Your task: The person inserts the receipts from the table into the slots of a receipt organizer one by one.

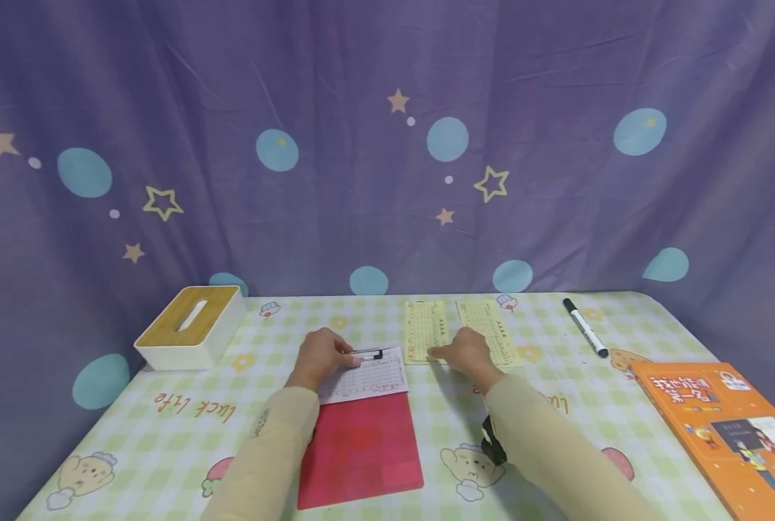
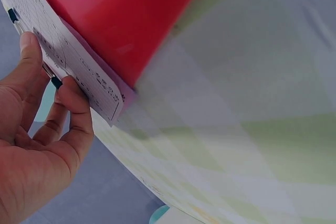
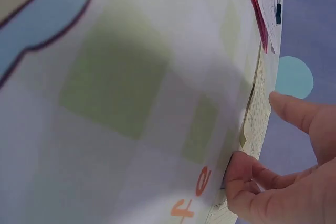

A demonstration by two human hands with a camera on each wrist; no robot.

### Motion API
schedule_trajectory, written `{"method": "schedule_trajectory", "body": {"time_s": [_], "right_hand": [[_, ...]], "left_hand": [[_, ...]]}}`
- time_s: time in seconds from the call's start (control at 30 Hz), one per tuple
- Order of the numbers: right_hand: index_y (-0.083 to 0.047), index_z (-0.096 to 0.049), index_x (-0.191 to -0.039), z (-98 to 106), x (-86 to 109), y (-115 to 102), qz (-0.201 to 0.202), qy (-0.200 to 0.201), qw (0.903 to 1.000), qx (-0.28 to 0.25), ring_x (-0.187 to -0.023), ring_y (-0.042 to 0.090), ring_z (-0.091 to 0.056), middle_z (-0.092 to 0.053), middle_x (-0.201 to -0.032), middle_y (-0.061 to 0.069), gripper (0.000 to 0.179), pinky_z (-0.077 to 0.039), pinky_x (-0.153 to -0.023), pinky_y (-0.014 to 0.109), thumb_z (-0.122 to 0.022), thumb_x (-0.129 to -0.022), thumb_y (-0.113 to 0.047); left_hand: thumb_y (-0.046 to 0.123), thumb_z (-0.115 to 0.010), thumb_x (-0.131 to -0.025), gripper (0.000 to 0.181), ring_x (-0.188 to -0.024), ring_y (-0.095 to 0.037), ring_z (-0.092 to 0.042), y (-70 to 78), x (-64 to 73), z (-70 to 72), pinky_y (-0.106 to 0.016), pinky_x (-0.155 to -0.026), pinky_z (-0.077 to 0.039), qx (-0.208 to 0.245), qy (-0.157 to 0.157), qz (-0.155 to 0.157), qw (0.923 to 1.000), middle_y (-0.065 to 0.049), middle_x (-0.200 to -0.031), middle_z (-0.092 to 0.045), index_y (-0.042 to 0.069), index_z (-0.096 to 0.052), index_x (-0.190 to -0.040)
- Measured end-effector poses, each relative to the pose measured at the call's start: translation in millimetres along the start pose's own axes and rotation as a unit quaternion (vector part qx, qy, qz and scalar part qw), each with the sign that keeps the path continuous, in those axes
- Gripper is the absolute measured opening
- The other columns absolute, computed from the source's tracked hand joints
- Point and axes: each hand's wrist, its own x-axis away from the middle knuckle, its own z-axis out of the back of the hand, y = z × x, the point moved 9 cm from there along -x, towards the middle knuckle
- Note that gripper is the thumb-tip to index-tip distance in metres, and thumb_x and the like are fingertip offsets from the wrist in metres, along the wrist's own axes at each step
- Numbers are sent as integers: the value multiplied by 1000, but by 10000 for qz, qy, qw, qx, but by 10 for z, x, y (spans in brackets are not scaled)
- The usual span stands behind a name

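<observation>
A red clipboard (image 1: pixel 364 452) lies flat in front of me, a white printed form (image 1: pixel 374 380) across its far end. My left hand (image 1: pixel 322 356) grips the metal clip (image 1: pixel 373 355) at that end; the left wrist view shows thumb and fingertips at the clip's wire and dark tips (image 2: pixel 56 82). Two yellow printed slips, a left one (image 1: pixel 425 325) and a right one (image 1: pixel 486 318), lie beyond and to the right. Over their near edges is my right hand (image 1: pixel 470 356). Its thumb stands apart from the bent fingers in the right wrist view, with no object between them.
A white tissue box (image 1: pixel 221 336) with a wooden top stands at the back left. To the right are a marker pen (image 1: pixel 585 329) and an orange book (image 1: pixel 719 434). The checked tablecloth (image 1: pixel 185 449) ends at a purple curtain (image 1: pixel 335 239).
</observation>
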Motion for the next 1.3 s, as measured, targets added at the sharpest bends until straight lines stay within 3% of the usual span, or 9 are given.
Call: {"method": "schedule_trajectory", "body": {"time_s": [0.17,0.53,0.7,0.8,1.07,1.17,1.3], "right_hand": [[-2,-58,-85,-31,10,-40,-64,-24,9998,161,-72,20,-48,-51,-76,7,43,-46,-66,33,-86,-81,-35],[2,-66,-90,-66,-8,-128,52,79,9967,802,-72,20,-49,-56,-76,7,46,-45,-67,33,-92,-75,-32],[3,-65,-89,-89,-39,-176,134,34,9927,1197,-75,22,-53,-60,-81,10,47,-52,-78,40,-91,-76,-34],[8,-64,-97,-98,-50,-203,152,11,9911,1324,-81,26,-58,-62,-89,15,55,-55,-85,43,-91,-75,-34],[15,-60,-115,-101,-40,-223,-26,-33,9925,1224,-102,38,-63,-64,-107,25,69,-51,-95,48,-91,-75,-31],[17,-54,-121,-104,-23,-224,-214,35,9939,1084,-111,45,-58,-58,-115,31,75,-47,-99,51,-91,-75,-28],[18,-40,-131,-108,2,-235,-506,240,9966,603,-111,49,-55,-46,-122,37,84,-48,-97,53,-90,-75,-19]], "left_hand": [[15,-88,-80,24,-93,-28,-67,8,22,11,-44,-87,-53,-23,1,44,10000,-12,-96,-75,-1,-80,-97],[15,-88,-81,25,-96,-29,-67,40,50,7,-44,-89,-54,-11,-6,64,10000,-13,-98,-75,-1,-80,-99],[14,-87,-81,23,-96,-28,-66,30,51,8,-44,-90,-53,33,-32,146,9999,-12,-98,-74,-1,-80,-98],[14,-87,-82,23,-95,-28,-65,30,53,11,-44,-90,-53,66,-49,174,9998,-12,-98,-74,-1,-80,-98],[14,-87,-81,23,-95,-26,-65,-4,29,-17,-43,-90,-52,33,-75,224,9997,-11,-99,-74,0,-80,-98],[14,-88,-81,23,-95,-27,-65,-9,17,-21,-43,-90,-52,37,-68,199,9998,-11,-98,-74,0,-80,-98],[15,-88,-80,24,-95,-27,-66,-6,5,-15,-43,-90,-52,7,-17,117,9999,-11,-97,-74,0,-80,-97]]}}
